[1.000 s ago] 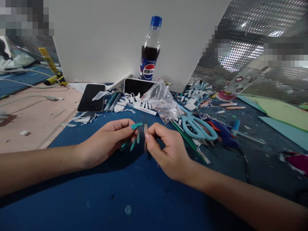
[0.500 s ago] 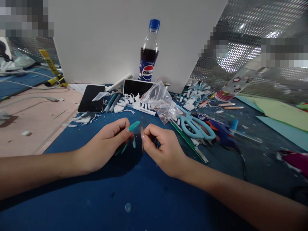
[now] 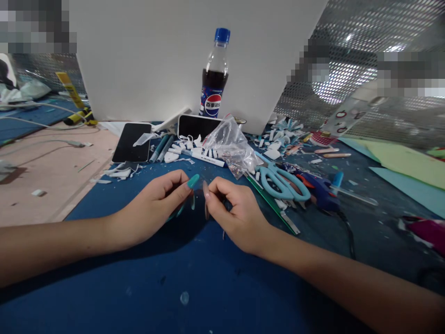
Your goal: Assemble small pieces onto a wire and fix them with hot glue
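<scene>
My left hand (image 3: 158, 206) and my right hand (image 3: 232, 211) meet low over the blue mat (image 3: 194, 278), fingertips almost touching. Both are curled in a pinch around something tiny that I cannot make out. The left hand's long teal nails point toward the right thumb. A clear plastic bag (image 3: 231, 144) with small bits lies just beyond the hands. Teal scissors (image 3: 281, 181) lie to the right of my right hand.
A cola bottle (image 3: 213, 74) stands against a white board (image 3: 156, 55) at the back. Two dark phones (image 3: 132, 141) (image 3: 199, 125), pens and white paper scraps (image 3: 189, 153) lie behind the hands. A blue glue gun (image 3: 321, 190), a green ruler (image 3: 274, 206) and coloured sheets (image 3: 406, 162) are at right.
Both hands have drawn slightly closer together and a little further from me; the left fingers have curled in more. The rest of the table is unchanged.
</scene>
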Available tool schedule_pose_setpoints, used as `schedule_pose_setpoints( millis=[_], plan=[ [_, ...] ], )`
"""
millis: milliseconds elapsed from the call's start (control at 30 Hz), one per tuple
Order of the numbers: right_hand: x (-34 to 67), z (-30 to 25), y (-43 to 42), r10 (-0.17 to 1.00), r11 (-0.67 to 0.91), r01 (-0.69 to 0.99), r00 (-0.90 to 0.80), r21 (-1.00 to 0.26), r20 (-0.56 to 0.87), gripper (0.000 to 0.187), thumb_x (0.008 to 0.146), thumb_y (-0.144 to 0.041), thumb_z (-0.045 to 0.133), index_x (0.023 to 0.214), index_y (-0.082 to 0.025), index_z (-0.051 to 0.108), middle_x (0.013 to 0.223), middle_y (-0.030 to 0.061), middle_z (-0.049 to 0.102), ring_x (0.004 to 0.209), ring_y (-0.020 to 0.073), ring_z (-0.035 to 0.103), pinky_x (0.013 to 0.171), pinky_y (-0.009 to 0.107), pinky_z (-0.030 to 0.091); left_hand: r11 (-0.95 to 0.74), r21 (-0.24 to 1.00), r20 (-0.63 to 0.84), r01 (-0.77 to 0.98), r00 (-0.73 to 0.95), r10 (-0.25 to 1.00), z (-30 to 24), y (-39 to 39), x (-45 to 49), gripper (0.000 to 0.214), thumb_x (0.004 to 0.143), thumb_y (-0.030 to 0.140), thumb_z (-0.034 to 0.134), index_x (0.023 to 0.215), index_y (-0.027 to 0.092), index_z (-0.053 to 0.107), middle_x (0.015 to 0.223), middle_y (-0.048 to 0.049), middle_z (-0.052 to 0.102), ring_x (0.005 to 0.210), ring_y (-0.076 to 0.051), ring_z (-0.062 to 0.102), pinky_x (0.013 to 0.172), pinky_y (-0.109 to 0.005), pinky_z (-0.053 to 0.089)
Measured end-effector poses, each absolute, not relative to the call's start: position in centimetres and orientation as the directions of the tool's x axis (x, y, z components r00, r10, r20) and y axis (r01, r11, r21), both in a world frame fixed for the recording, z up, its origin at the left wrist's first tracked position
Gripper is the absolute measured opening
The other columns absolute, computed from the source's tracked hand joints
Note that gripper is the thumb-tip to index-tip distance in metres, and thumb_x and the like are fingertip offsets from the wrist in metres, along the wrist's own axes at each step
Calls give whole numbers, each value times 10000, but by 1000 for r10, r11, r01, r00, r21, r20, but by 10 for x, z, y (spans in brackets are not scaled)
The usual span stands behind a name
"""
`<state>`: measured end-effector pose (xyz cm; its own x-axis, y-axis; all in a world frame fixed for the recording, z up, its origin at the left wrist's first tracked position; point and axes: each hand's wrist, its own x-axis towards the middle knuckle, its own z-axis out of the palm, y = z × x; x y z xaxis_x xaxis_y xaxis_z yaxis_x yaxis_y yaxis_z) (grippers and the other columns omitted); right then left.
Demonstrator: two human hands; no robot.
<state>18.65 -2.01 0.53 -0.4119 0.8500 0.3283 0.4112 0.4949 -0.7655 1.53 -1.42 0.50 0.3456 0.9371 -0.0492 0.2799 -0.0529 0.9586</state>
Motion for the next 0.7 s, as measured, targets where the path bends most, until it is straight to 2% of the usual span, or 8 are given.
schedule_pose_setpoints(
  millis=[200,400,700],
  plan=[
    [187,4,-18,891,397,363,-373,-843,259,237,847,-182,438,611,-176,433,493,-64,417,421,49,380,419,187,317,-31,967,-60,253,345,937,6,-14,15,270,845,388,481,671,184,441,516,72,330,436,-56,264,413,-197,217],
    [186,7,-18,873,429,377,-407,-821,269,212,828,-149,441,617,-171,448,514,-58,429,434,48,374,420,183,318,14,975,-92,222,348,933,5,-13,17,266,855,376,462,674,186,420,514,73,331,437,-54,269,408,-186,225],
    [187,6,-20,864,463,415,-407,-783,296,215,830,-154,437,616,-170,455,523,-49,436,452,58,383,441,193,318,-18,977,-69,214,389,919,8,-14,17,261,846,388,472,689,182,438,521,72,351,443,-52,294,408,-177,243]
  ],
)
